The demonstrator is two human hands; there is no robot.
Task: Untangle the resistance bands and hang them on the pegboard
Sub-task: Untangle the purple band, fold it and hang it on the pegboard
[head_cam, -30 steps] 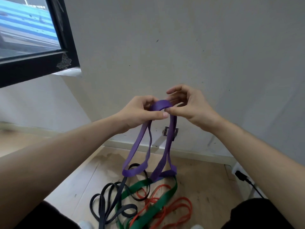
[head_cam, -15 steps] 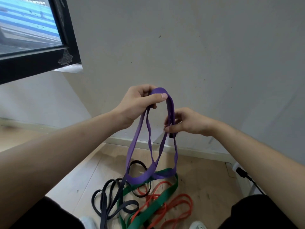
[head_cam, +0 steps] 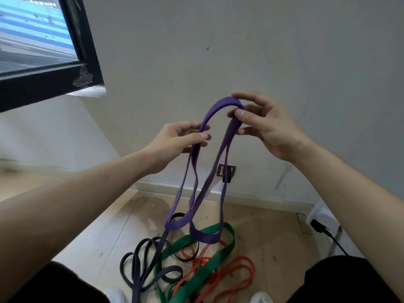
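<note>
Left hand (head_cam: 177,143) pinches the left strand of the purple resistance band (head_cam: 219,103), centre frame. Right hand (head_cam: 266,127) pinches its top bend. The band's long axis runs vertical, bend upward, with the twisted lower loops hanging near the floor (head_cam: 273,232). Risk: the dark navy band (head_cam: 153,260) appears threaded through, so lifting may drag it along.

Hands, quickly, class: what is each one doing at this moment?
Left hand: pinches the left strand of the purple band.
Right hand: pinches the top of the same band's loop.
</note>
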